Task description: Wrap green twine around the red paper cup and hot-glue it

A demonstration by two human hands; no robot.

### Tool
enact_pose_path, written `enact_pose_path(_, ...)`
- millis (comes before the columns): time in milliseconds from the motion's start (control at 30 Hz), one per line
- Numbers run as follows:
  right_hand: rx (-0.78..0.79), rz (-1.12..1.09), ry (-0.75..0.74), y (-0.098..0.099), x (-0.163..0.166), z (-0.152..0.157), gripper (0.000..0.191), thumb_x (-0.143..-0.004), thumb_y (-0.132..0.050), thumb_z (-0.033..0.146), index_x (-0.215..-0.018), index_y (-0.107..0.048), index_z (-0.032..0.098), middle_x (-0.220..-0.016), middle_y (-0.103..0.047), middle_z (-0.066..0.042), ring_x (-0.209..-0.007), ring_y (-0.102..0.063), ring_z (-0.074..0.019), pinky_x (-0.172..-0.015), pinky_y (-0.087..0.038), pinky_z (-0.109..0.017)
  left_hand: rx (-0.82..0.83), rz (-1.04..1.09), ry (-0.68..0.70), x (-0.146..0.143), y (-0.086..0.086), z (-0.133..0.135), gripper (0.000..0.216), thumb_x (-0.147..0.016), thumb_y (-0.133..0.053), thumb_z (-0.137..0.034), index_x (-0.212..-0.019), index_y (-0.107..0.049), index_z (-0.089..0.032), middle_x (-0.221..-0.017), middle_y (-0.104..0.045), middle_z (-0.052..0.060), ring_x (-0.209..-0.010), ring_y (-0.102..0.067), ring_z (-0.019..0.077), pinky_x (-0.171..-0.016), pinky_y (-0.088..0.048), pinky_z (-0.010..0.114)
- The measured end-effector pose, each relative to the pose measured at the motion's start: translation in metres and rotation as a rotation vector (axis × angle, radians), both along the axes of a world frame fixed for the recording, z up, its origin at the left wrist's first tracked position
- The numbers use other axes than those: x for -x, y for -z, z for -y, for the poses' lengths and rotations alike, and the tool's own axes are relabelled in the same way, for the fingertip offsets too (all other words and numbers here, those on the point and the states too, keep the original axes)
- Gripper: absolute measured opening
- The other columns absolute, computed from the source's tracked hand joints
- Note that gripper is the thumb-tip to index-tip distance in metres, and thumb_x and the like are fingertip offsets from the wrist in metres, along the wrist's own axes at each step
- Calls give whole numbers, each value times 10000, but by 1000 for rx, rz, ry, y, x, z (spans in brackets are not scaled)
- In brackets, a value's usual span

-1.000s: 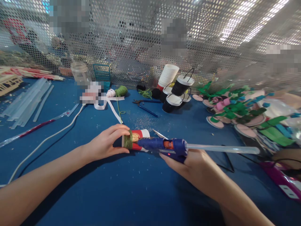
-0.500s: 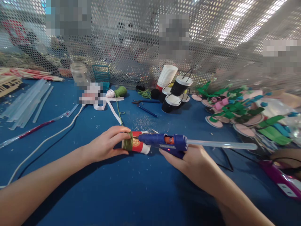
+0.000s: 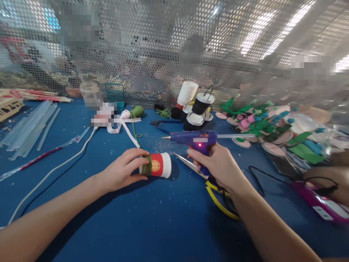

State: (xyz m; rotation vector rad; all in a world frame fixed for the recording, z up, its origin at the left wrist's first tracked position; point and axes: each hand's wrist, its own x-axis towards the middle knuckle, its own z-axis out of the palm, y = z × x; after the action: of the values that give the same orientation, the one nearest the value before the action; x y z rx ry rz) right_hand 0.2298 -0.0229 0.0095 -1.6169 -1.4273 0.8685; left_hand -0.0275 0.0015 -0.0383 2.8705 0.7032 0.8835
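My left hand [image 3: 122,168] is closed around the base end of a red and white paper cup [image 3: 164,165] lying on its side. Green yarn [image 3: 146,168] is wound about that end, under my fingers. From it a strand runs back to a green yarn ball [image 3: 137,111]. In my right hand [image 3: 218,163] is a blue hot glue gun [image 3: 193,140], its red light lit. Its nozzle points left, above and behind the cup, apart from it. A clear glue stick [image 3: 237,136] sticks out of its rear. Yellow-handled scissors [image 3: 222,202] lie under my right hand, partly hidden.
Pliers [image 3: 166,122], stacked white cups [image 3: 188,92] and black-wrapped cups [image 3: 194,122] stand or lie at the back. Loose glue sticks [image 3: 32,125] are at left. Green leafy pieces [image 3: 261,125] and a purple power strip [image 3: 313,202] occupy the right, with a black cord.
My right hand has lifted the glue gun up and away from the yarn on the cup, uncovering the scissors. My left hand still holds the cup in nearly the same place.
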Motion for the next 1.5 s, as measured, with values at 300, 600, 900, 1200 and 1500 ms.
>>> enact_pose_path(300, 103, 333, 11, 36, -14, -65, 297, -787, -508, 317, -532, -457, 174, -444, -539, -7, -368, -493, -92, -405, -406, -221, -119, 35, -57, -1, 1, -1, 308, -766, -620, -267, -1003, -464, -146, -1068, -544, 141, -1011, -543, 254, -845, -499, 424)
enact_pose_path(600, -138, 518, -27, 16, 12, -40, 313, -796, -487, 407, -564, -495, 196, -654, -582, -60, -723, -585, -200, -587, -423, -292, -159, 33, -76, -2, -2, 2, 330, -752, -633, -285, -994, -459, -144, -1048, -548, 146, -960, -561, 256, -799, -514, 420)
enact_pose_path(900, -326, 457, -236, 13, 38, -3, 426, -756, -536, 479, -991, -531, 123, -971, -597, -128, -910, -557, -242, -770, -449, -396, -111, 46, -70, -6, -4, 6, 328, -767, -616, -312, -1007, -443, -169, -1046, -538, 130, -965, -555, 245, -797, -510, 405)
enact_pose_path(1200, -335, 640, -638, 19, 40, 6, 526, -626, -711, 291, -1084, -491, 153, -1093, -569, -136, -1022, -528, -290, -854, -433, -473, 73, 1, 35, -5, -4, 5, 395, -765, -602, -391, -1048, -439, -168, -1061, -540, 132, -1005, -536, 241, -841, -484, 401)
enact_pose_path(1500, -423, 499, -694, 20, 38, 12, 486, -669, -646, 209, -1112, -455, 156, -1104, -487, -127, -1020, -509, -240, -872, -447, -409, 287, 17, -7, 3, -23, -2, 358, -832, -449, -452, -995, -523, -142, -881, -602, 85, -847, -535, 206, -789, -438, 367)
